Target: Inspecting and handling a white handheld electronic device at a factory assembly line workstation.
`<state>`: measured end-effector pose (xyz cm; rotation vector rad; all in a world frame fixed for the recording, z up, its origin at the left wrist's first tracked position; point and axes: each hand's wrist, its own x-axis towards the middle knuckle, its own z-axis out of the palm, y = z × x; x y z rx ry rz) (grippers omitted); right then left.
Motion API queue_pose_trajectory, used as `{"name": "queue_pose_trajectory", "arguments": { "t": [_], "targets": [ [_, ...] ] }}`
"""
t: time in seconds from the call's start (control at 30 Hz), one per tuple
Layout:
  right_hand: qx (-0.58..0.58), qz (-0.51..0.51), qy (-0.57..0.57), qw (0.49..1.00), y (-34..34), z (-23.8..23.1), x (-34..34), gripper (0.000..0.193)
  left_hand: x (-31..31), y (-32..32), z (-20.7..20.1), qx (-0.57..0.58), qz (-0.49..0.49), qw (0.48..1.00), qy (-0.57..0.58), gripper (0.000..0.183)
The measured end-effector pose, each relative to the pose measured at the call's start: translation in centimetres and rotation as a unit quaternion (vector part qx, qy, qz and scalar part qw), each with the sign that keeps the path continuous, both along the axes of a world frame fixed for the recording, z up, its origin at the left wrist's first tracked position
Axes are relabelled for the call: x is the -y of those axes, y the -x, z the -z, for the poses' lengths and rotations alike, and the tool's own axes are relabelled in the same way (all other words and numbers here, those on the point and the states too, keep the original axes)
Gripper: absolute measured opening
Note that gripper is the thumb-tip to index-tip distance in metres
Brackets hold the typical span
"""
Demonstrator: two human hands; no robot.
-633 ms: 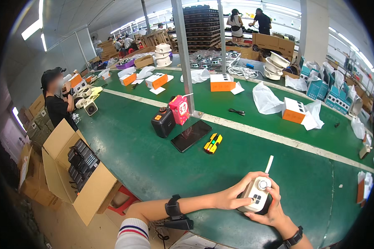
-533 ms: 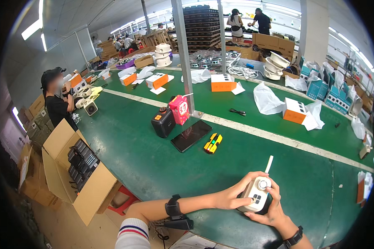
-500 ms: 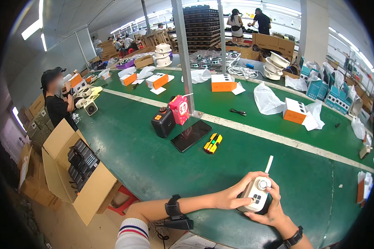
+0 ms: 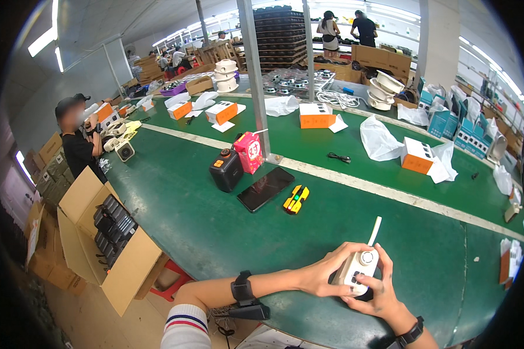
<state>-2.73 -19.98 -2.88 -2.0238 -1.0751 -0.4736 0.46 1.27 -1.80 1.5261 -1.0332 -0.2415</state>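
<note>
At a smooth green workbench [image 4: 204,241], the left hand [image 4: 319,277] and right hand [image 4: 385,295] are clasped around a cream, boxy device [image 4: 354,269] with a round knob [image 4: 366,257] and white rod [image 4: 375,231]. Beyond the grip, leftward, lie a yellow-and-black gadget [image 4: 296,199], then a flat black phone [image 4: 266,189].

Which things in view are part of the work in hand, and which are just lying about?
In hand:
white device with a round knob, between the left hand and right hand

Apparently just lying about, untouched by either hand:
black phone
yellow-and-black gadget
black box-shaped device
pink box
black cable
</note>
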Motion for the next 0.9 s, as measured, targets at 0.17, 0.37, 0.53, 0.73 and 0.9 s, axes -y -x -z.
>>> {"name": "queue_pose_trajectory", "arguments": {
  "t": [0.17,0.37,0.53,0.73,0.9],
  "targets": [
    [0.003,0.019,0.012,1.000,0.4,-0.1,0.3,0.061,0.4,0.8,0.6,0.125,-0.066,0.986,-0.093,0.086],
    [0.031,0.045,0.026,0.998,0.7,0.1,0.3,0.051,0.6,1.1,1.0,0.159,-0.089,0.981,-0.072,0.091],
    [0.036,0.047,0.039,0.997,0.6,0.2,0.4,0.051,0.6,1.0,1.2,0.166,-0.093,0.979,-0.070,0.091],
    [0.031,0.047,0.026,0.998,0.5,0.4,0.3,0.051,0.5,0.9,1.3,0.170,-0.095,0.979,-0.067,0.090],
    [0.034,0.047,0.035,0.998,0.4,0.3,0.4,0.051,0.5,0.8,1.2,0.188,-0.101,0.974,-0.070,0.089]
  ]
}}
